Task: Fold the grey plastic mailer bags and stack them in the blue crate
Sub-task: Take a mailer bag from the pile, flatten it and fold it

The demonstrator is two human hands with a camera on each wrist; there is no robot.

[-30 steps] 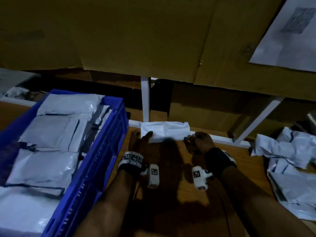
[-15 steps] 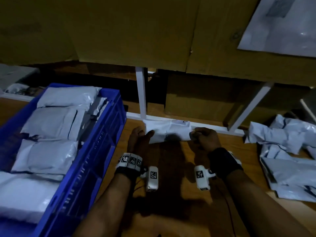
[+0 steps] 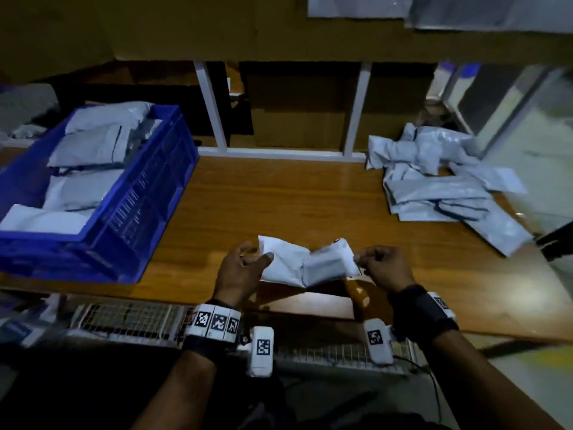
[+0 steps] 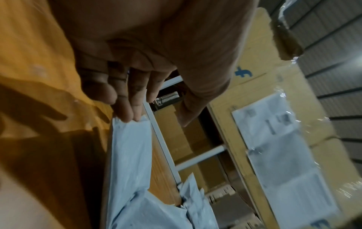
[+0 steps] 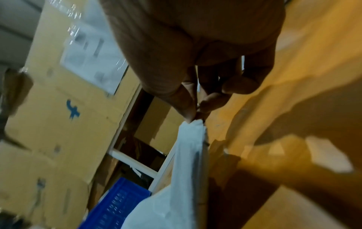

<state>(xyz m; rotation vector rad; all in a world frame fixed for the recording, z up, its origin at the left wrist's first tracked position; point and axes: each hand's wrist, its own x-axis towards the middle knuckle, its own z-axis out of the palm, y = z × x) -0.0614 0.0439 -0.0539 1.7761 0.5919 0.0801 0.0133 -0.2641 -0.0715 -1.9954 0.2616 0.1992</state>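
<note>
I hold a half-folded mailer bag [image 3: 307, 263] right of the blue crate [image 3: 148, 193]: left hand [image 3: 238, 271] gripping one end, right hand [image 3: 384, 266] pinching the other. Next, close the fold.

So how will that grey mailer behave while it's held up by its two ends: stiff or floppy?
Probably floppy: the grey mailer sags and creases in the middle between the left hand and right hand. Likely light, since the right hand's fingertip pinch at one edge carries its share. The glossy plastic may slip, so a pinching grip seems wise.
</note>
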